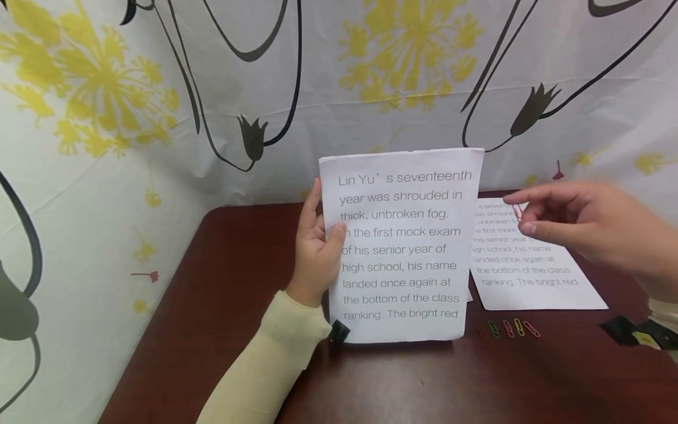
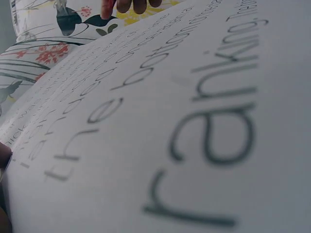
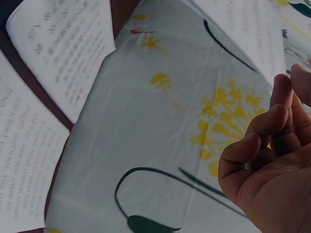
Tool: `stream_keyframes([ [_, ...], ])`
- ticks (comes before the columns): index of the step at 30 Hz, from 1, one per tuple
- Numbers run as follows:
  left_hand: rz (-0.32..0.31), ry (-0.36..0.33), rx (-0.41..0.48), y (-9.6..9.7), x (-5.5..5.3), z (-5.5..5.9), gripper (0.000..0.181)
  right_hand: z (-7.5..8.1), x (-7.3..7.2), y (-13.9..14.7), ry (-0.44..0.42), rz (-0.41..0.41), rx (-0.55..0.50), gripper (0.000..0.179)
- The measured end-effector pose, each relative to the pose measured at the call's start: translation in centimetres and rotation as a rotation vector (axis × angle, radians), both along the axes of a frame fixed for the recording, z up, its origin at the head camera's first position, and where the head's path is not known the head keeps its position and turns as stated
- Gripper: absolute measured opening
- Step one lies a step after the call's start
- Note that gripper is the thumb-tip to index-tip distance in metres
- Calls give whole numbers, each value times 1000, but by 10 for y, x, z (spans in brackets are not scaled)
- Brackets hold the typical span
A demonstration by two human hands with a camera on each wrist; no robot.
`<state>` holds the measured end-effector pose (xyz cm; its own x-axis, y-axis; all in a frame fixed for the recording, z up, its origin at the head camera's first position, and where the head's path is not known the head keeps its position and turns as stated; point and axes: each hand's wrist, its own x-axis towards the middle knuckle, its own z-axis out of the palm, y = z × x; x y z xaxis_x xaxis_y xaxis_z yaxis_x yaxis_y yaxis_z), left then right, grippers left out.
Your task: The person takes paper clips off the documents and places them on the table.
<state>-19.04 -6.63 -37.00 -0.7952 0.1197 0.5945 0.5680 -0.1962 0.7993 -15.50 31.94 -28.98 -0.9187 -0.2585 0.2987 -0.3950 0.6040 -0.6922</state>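
My left hand (image 1: 318, 247) grips a small stack of printed paper (image 1: 402, 247) by its left edge, thumb over the front. The stack stands nearly upright above the table, its text facing me. To its right, my right hand (image 1: 588, 224) pinches a red paper clip (image 1: 517, 212) between thumb and index finger, apart from the paper. Large printed letters fill the left wrist view, with the left thumb (image 2: 5, 155) at its edge. In the right wrist view the right hand (image 3: 272, 160) has its other fingers curled, and the clip does not show.
Another printed sheet (image 1: 529, 282) lies on the dark red table (image 1: 243, 306), partly behind the right hand. Several coloured paper clips (image 1: 508, 328) lie in a row in front of it. A white curtain (image 1: 328, 88) with yellow and dark plant prints hangs behind the table.
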Motion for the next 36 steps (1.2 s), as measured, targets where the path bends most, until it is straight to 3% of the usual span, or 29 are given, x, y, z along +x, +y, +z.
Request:
stream_keyframes([
  [10,-4,-25,-2,0,1,2,83,-40,6,34,-16,18,21,47],
  [14,-3,-35,-5,1,2,2,82,-57,11,45,-50,-19,60,43],
  [19,0,-41,-10,1,2,2,83,-78,15,57,-81,43,65,41],
  [27,-1,-29,-3,0,2,3,83,-108,23,68,-82,101,54,53],
  [36,-2,-21,12,1,2,3,83,-134,28,78,-116,34,129,37],
])
